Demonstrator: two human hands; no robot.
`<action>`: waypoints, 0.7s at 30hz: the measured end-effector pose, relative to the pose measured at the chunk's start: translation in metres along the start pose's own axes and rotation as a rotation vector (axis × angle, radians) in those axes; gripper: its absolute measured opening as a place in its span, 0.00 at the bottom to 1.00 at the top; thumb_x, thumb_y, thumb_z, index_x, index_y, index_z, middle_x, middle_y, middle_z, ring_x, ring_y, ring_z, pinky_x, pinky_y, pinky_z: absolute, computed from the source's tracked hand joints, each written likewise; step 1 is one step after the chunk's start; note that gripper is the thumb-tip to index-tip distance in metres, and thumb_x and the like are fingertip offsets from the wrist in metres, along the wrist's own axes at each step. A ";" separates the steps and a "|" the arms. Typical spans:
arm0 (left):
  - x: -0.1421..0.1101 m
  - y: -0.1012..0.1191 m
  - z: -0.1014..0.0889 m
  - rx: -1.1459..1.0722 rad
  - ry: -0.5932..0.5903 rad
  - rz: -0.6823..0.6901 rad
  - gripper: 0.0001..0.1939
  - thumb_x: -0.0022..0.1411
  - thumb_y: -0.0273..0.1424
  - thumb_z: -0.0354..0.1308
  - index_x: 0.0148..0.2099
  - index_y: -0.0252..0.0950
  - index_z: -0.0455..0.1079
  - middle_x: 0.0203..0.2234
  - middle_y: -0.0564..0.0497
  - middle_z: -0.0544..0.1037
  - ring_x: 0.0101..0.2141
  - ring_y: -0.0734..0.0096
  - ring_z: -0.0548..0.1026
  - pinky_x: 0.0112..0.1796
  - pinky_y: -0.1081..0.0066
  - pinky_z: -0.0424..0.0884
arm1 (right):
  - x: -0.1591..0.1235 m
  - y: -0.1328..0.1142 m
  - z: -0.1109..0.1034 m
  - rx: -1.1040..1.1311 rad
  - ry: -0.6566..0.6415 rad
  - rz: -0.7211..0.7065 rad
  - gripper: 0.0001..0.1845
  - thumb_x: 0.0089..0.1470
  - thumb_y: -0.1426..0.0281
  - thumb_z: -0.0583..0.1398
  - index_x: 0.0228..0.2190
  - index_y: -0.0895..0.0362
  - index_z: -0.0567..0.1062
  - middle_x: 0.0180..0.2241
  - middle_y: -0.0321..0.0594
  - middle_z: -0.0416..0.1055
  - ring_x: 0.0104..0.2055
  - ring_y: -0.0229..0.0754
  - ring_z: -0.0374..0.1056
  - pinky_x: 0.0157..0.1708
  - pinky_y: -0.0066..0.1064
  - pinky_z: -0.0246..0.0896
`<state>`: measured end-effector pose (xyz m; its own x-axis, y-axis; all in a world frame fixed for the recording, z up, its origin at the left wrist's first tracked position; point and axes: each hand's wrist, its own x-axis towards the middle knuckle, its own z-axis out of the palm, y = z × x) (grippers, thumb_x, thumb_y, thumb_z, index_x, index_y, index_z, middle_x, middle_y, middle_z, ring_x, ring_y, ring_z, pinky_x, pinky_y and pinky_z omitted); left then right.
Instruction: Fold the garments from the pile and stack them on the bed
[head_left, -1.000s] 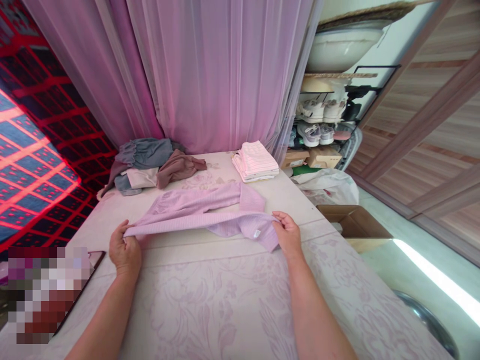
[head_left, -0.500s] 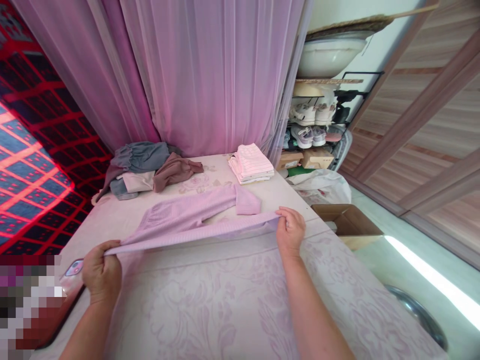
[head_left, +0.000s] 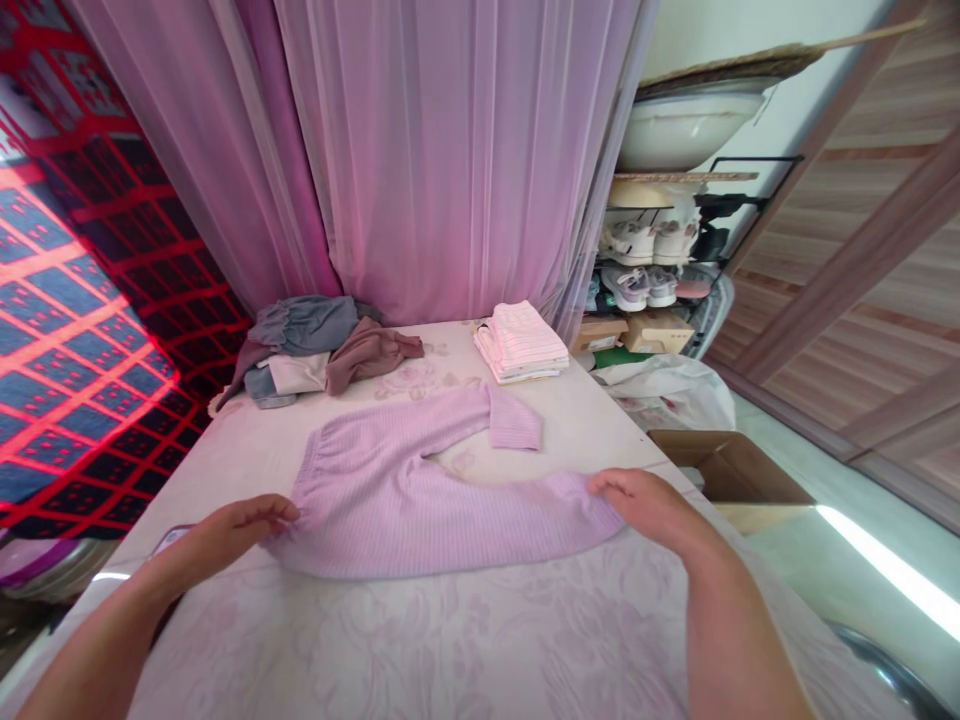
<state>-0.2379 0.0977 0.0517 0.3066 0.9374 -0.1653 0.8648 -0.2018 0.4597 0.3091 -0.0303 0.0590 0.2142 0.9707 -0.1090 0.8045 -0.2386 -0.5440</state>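
Note:
A lilac ribbed pair of trousers (head_left: 420,490) lies flat on the floral-covered table (head_left: 420,640), one leg stretched toward the right, the other bent up toward the back. My left hand (head_left: 236,525) rests at its left edge with fingers stretched out, touching the waistband side. At the hem of the near leg, my right hand (head_left: 645,500) lies flat with its fingers extended on the cloth. Neither hand grips anything.
A heap of grey, brown and cream clothes (head_left: 315,340) sits at the back left. Folded striped white garments (head_left: 521,342) are stacked at the back right. Pink curtains hang behind. An open cardboard box (head_left: 727,470) and a shoe rack (head_left: 652,260) stand right of the table.
Both hands held the garment stretched above the table; it has been laid down flat, and the hands have let go and now rest open at its two ends.

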 end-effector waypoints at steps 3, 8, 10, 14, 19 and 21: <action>0.030 0.001 -0.008 0.011 0.095 -0.143 0.23 0.51 0.44 0.49 0.44 0.40 0.74 0.40 0.48 0.80 0.40 0.59 0.77 0.42 0.67 0.71 | 0.024 -0.025 0.001 -0.032 0.102 -0.065 0.19 0.50 0.73 0.52 0.37 0.49 0.79 0.41 0.35 0.77 0.43 0.42 0.71 0.41 0.29 0.61; 0.079 0.013 -0.004 0.155 0.202 -0.372 0.32 0.56 0.49 0.47 0.54 0.33 0.69 0.49 0.39 0.76 0.47 0.51 0.75 0.45 0.60 0.69 | 0.075 -0.062 0.043 -0.253 0.059 -0.125 0.23 0.52 0.63 0.58 0.51 0.51 0.71 0.54 0.42 0.67 0.54 0.47 0.62 0.49 0.35 0.56; 0.089 0.022 0.000 0.231 0.198 -0.432 0.33 0.55 0.53 0.48 0.52 0.34 0.71 0.49 0.37 0.75 0.49 0.44 0.72 0.45 0.54 0.68 | 0.086 -0.065 0.059 -0.344 0.032 -0.125 0.25 0.51 0.60 0.60 0.51 0.51 0.71 0.55 0.44 0.66 0.55 0.50 0.60 0.50 0.38 0.55; 0.094 0.039 0.010 0.329 0.204 -0.480 0.28 0.55 0.52 0.49 0.46 0.37 0.73 0.50 0.37 0.74 0.50 0.40 0.70 0.44 0.52 0.67 | 0.098 -0.061 0.065 -0.450 0.100 -0.121 0.15 0.57 0.64 0.55 0.44 0.53 0.74 0.48 0.45 0.71 0.51 0.47 0.63 0.45 0.35 0.55; 0.087 0.046 0.012 0.198 0.344 -0.425 0.21 0.61 0.41 0.46 0.49 0.35 0.67 0.41 0.40 0.78 0.42 0.53 0.76 0.37 0.64 0.69 | 0.117 -0.056 0.020 -0.270 0.070 -0.100 0.16 0.59 0.63 0.50 0.40 0.55 0.75 0.36 0.42 0.75 0.38 0.43 0.68 0.34 0.30 0.56; 0.084 0.045 0.003 0.151 0.451 -0.444 0.20 0.62 0.41 0.46 0.50 0.35 0.66 0.40 0.42 0.78 0.41 0.55 0.76 0.36 0.65 0.69 | 0.131 -0.053 -0.001 -0.144 0.180 -0.092 0.17 0.59 0.62 0.50 0.39 0.57 0.75 0.34 0.41 0.75 0.36 0.42 0.68 0.32 0.28 0.55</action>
<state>-0.1722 0.1669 0.0558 -0.2613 0.9614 0.0861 0.9273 0.2252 0.2989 0.2954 0.1093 0.0747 0.2212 0.9708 0.0930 0.8931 -0.1634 -0.4191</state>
